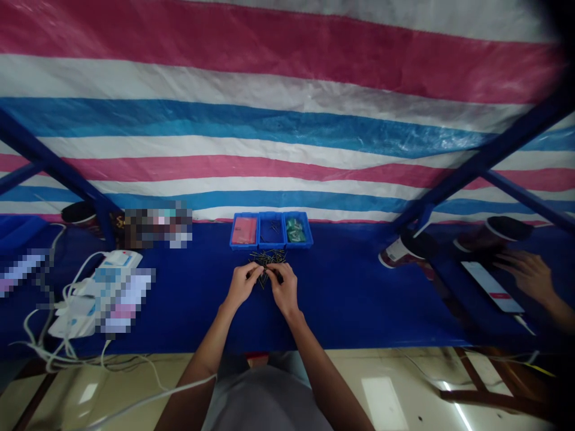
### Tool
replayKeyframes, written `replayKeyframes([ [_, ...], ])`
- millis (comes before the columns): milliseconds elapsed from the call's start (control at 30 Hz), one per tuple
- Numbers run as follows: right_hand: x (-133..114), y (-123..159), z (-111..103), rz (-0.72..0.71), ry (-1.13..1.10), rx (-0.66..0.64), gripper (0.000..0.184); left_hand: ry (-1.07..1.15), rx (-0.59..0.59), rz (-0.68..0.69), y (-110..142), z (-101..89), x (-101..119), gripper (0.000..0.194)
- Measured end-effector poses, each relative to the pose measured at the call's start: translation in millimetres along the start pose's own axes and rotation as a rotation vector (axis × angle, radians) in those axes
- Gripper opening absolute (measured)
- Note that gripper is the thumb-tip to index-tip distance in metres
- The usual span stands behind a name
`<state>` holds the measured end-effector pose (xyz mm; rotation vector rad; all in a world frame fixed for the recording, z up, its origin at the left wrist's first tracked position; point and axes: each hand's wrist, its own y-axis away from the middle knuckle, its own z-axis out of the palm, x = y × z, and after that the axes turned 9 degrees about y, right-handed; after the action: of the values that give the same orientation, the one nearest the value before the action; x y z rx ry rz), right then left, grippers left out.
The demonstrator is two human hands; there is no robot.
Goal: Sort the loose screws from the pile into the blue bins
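A pile of thin dark metal pieces, like screws or nails [275, 256], lies on the blue table just in front of three blue bins. My left hand [243, 281] is at the pile's near left side, thumb and fingers pinched together. Facing it, my right hand [284, 285] is pinched too, its fingertips close to those of the left. What the fingertips hold is too small to make out. Behind the pile, the left bin [244, 245] has pink packets [245, 230], the middle bin [272, 245] a few dark pieces, and the right bin [300, 244] green packets [294, 230].
At left lie a white power strip [123, 258] with tangled cables and a blurred phone-like object [128, 299]. A cup [398, 251] stands at right. Beyond it another person's hand [527, 272] is beside a phone [492, 287]. Blue frame bars [453, 173] slant at both sides.
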<state>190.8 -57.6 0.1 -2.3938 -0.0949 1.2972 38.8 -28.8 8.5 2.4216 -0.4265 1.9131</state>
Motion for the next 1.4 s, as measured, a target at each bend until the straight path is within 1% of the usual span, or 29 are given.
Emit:
replayKeyframes([
  [167,1,0,1,-0.005,0.007,-0.006,0.012,-0.006,-0.004,-0.013,0,1.3,-1,0.04],
  [367,0,-3,-2,-0.033,0.069,0.016,0.011,-0.018,-0.07,-0.002,-4,1.1,2,0.044],
  [467,-2,-19,-9,-0.105,0.123,-0.034,0.012,-0.075,-0.096,0.057,-14,-3.8,9,0.044],
  [567,1,-40,-14,-0.233,0.173,-0.102,0.012,-0.141,-0.077,0.139,-28,-10.1,17,0.043],
  [633,7,-51,-15,-0.304,0.193,-0.131,0.012,-0.171,-0.077,0.179,-37,-12.9,18,0.042],
  [700,13,-55,-14,-0.338,0.201,-0.134,0.012,-0.193,-0.087,0.204,-43,-13.5,14,0.04],
  [800,20,-51,-12,-0.335,0.195,-0.108,0.011,-0.204,-0.096,0.215,-42,-10.9,4,0.037],
  [967,22,-38,-14,-0.321,0.167,-0.102,0.011,-0.18,-0.074,0.208,-27,-5.0,-8,0.034],
  [1100,21,-38,-17,-0.336,0.149,-0.114,0.013,-0.179,-0.073,0.209,-21,-4.1,-10,0.03],
  [1267,21,-39,-19,-0.352,0.139,-0.112,0.014,-0.17,-0.042,0.225,-23,-4.5,-11,0.026],
  [1400,21,-38,-20,-0.343,0.183,-0.126,0.014,-0.147,-0.027,0.207,-24,-5.3,-11,0.028],
])
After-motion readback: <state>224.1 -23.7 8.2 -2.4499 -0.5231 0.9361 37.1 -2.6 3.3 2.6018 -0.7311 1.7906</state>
